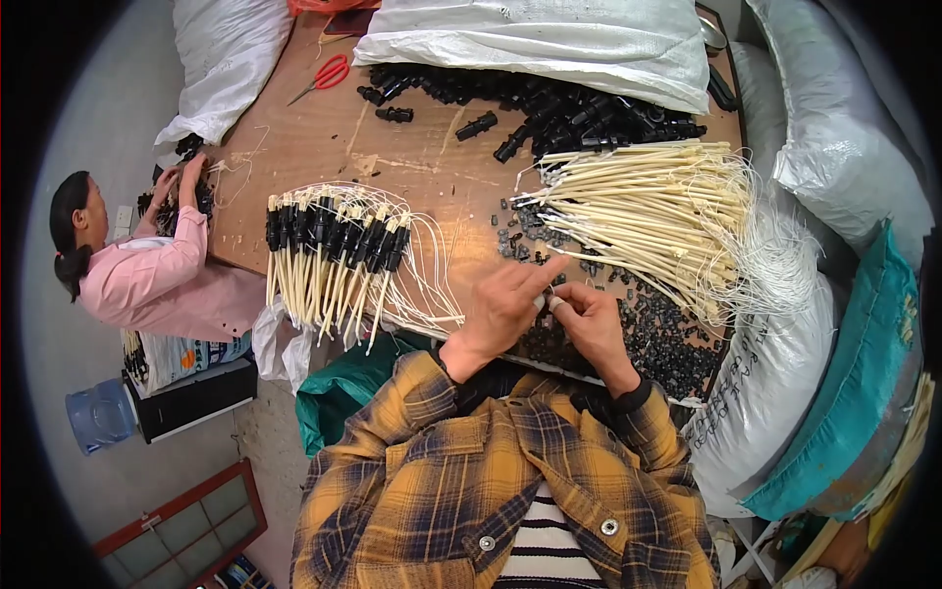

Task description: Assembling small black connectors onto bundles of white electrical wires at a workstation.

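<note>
My left hand [505, 304] and my right hand [589, 319] meet at the table's near edge, fingertips pinched together on a thin cream tube [554, 302] and what looks like a small black cap. Under my hands lies a spread of small black caps [648, 339]. To the right, a heap of loose cream tubes with white strings [653, 211] fans out. To the left, a row of finished tubes with black connectors [334, 240] lies on the wooden table [324, 147].
Larger black connectors [549, 108] are piled at the far side under a white sack [540, 39]. Red scissors [324, 77] lie at the far left. Another person in pink [162, 270] works at the table's left corner. Sacks [844, 128] crowd the right.
</note>
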Available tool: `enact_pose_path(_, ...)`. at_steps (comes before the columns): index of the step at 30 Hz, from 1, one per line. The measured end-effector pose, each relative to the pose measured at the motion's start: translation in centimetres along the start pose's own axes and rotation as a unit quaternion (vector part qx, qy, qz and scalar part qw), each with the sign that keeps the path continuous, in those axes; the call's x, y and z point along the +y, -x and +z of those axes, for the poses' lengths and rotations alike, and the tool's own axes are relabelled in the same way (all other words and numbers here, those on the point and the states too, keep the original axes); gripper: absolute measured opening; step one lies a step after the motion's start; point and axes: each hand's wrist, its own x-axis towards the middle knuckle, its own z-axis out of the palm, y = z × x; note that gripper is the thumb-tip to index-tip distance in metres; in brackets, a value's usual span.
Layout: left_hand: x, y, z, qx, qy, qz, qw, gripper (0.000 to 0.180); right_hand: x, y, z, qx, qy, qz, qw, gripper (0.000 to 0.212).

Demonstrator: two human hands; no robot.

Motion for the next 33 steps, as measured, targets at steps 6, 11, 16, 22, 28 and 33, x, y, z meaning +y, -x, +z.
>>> enact_pose_path(6,0.2,-0.1,0.0,0.013,0.035,-0.043,0.998,0.058,-1.6,0.0,-0.1,-0.019,-0.088,0.04,0.995,0.015)
enact_pose_path(11,-0.4,0.8,0.7,-0.01,0.12,-0.21,0.97,0.045,0.0,-0.2,-0.2,0.008,-0.063,0.017,0.998,0.015)
enact_pose_path(16,-0.7,0.5,0.6,-0.095,0.234,-0.359,0.898,0.017,-1.0,0.0,0.0,0.033,0.065,-0.06,0.995,0.014)
enact_pose_path(22,-0.7,0.1,-0.2,-0.036,0.191,-0.289,0.937,0.014,-1.7,0.3,-0.4,0.007,0.067,-0.067,0.995,0.014)
enact_pose_path(28,-0.5,-0.2,-1.1,-0.124,0.156,-0.054,0.979,0.037,-1.3,0.2,-2.4,-0.054,-0.331,0.013,0.942,0.016)
enact_pose_path(33,-1.9,0.5,-0.9,-0.137,0.137,-0.103,0.976,0.036,-2.3,-0.2,-2.7,-0.035,0.233,-0.363,0.901,0.028)
